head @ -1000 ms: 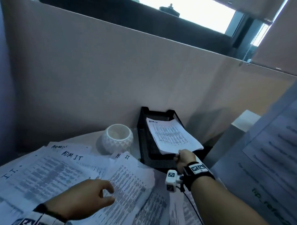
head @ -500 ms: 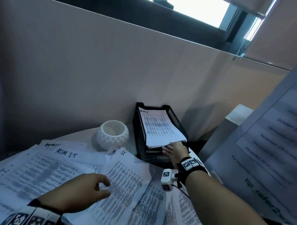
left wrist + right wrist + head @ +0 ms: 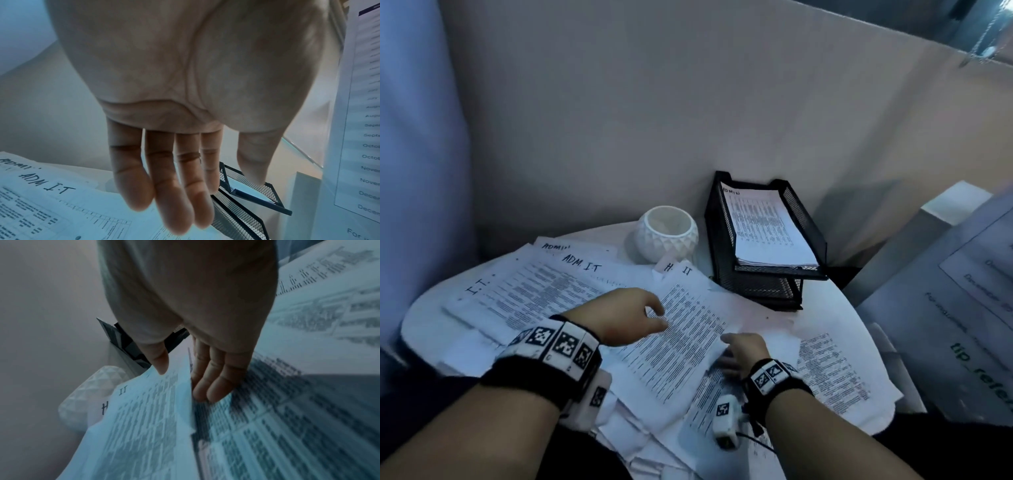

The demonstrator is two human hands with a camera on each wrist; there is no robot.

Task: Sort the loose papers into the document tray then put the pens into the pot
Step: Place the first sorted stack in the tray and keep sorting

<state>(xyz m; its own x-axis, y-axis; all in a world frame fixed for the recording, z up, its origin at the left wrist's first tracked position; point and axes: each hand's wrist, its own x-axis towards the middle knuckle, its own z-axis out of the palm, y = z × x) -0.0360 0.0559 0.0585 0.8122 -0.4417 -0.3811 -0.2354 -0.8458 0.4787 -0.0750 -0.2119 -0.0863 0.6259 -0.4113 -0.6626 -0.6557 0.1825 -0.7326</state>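
Note:
A black mesh two-tier document tray (image 3: 812, 236) stands at the back right of the round table, with a stack of printed papers (image 3: 767, 236) in its top tier. Left of it sits a white faceted pot (image 3: 667, 236). Loose papers (image 3: 544, 294) cover the table. My left hand (image 3: 654, 317) hovers over them with straight fingers (image 3: 180, 194) and holds nothing. My right hand (image 3: 724, 349) is at the right edge of the sheet marked "II" (image 3: 144, 410). Its thumb (image 3: 161, 363) touches the sheet's top, and its straight fingers (image 3: 213, 386) lie on the paper below. No pens show.
A beige partition wall (image 3: 688, 120) closes the back. A large printed notice (image 3: 969, 308) stands at the right, close to the table's rim. A pale blue surface (image 3: 414, 171) rises at the left. More papers (image 3: 835, 373) lie at the front right.
My right hand has let go of the stack, which now lies in the tray's top tier, and has drawn back to the loose sheets. The left hand stays over the pile.

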